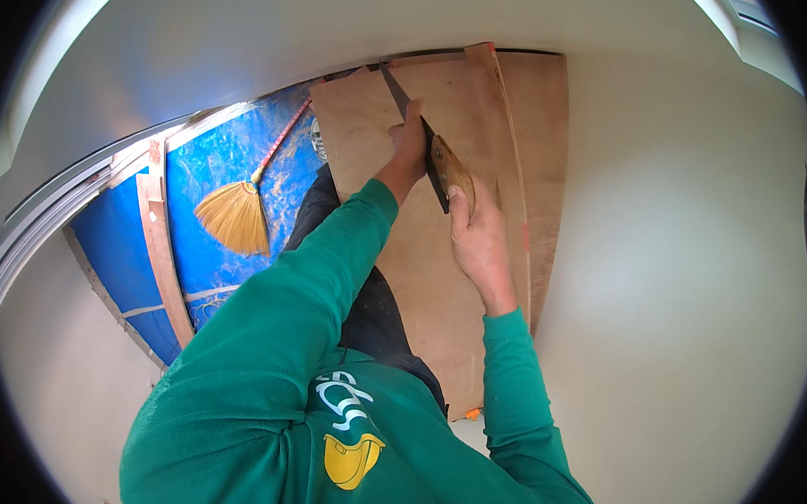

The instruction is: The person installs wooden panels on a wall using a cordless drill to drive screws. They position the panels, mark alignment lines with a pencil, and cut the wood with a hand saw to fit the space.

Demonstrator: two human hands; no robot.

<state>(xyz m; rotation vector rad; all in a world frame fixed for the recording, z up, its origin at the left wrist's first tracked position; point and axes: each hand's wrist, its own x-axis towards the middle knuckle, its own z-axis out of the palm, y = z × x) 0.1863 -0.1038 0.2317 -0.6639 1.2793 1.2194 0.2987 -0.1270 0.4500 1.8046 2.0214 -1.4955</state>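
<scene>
A handsaw with a long dark blade and a wooden handle lies slantwise over a brown plywood sheet. My right hand is closed around the handle's near end, its thumb on top. Farther along, my left hand covers part of the blade and appears to grip it, with some fingers hidden. Beyond that hand the blade's narrow tip reaches toward the sheet's far edge. A long wooden strip runs lengthwise on the sheet, to the right of the saw.
A straw broom with a red-patterned handle lies on a blue tarp at left. Near it, a narrow plank crosses the tarp. A pale wall curves along the far side, and my dark-trousered leg is beside the plywood.
</scene>
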